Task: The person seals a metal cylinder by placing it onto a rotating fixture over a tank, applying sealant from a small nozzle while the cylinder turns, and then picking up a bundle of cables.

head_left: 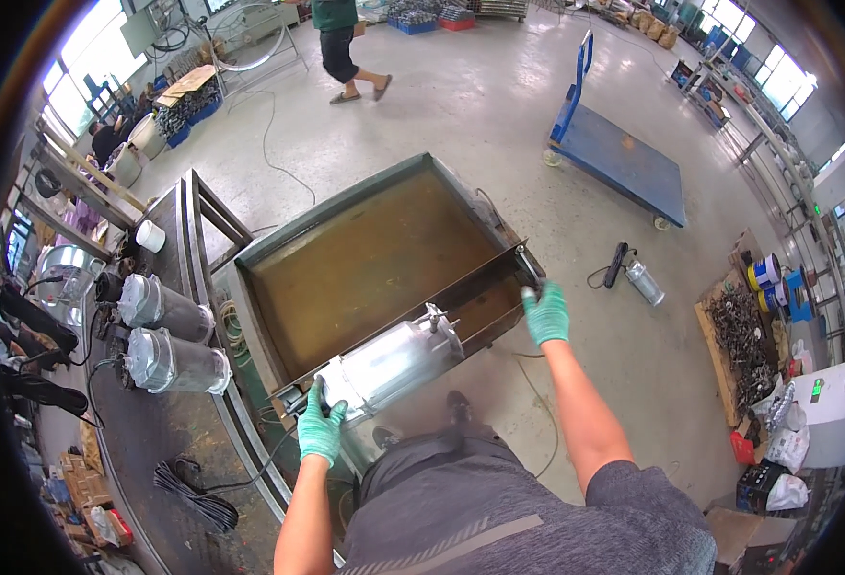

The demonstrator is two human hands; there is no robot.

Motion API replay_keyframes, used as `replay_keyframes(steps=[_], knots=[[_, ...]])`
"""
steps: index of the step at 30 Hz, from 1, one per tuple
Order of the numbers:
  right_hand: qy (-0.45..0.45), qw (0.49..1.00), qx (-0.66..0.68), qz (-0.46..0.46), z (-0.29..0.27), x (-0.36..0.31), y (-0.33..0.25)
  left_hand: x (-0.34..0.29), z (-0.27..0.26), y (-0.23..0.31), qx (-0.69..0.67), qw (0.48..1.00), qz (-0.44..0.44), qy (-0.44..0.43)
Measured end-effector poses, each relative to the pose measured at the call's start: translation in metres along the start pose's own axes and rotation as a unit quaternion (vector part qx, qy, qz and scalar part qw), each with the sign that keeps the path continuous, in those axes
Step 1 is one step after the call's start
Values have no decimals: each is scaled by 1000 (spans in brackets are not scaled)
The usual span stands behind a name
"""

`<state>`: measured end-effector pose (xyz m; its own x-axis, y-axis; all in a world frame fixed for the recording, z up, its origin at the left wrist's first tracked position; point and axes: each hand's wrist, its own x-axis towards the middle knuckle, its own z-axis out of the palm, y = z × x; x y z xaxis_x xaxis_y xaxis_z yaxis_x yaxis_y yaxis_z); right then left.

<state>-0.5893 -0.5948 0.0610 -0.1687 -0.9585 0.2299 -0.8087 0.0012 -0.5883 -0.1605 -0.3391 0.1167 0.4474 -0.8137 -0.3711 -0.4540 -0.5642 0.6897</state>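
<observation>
A silver cylindrical pump (393, 366) lies on its side across the near edge of a metal water tank (250, 321), resting on dark rails (485, 278). My left hand (320, 431), in a green glove, grips the pump's left end, where a black cable trails off; some fingers are hidden behind the end. My right hand (547, 314), gloved the same, is at the right end of the rails, its fingers closed around a small metal lever (526, 261). The pump's right end carries a fitting (434, 318). Brownish water (365, 264) stands in the tank.
On the dark bench (168, 450) at left stand two similar pumps (178, 361) and a coiled black cable (197, 494). A blue trolley (624, 158) and another pump (645, 284) are on the floor at right. A person (338, 48) walks beyond the tank. A wooden crate (739, 345) holds metal parts.
</observation>
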Motion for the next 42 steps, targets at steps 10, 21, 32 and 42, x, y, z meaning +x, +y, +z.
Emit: replay_keyframes(steps=[10, 21, 32, 42], knots=[[-81, 990, -21, 110, 61, 124, 104, 22, 20, 0, -53, 996, 73, -1], [-311, 929, 90, -180, -13, 72, -132, -4, -6, 2, 35, 999, 9, 29], [-372, 848, -79, -369, -30, -1, -209, 7, 2, -5, 55, 997, 49, 35], [-377, 856, -101, -337, -34, -11, -231, -7, -20, 19, 75, 997, -10, -7]])
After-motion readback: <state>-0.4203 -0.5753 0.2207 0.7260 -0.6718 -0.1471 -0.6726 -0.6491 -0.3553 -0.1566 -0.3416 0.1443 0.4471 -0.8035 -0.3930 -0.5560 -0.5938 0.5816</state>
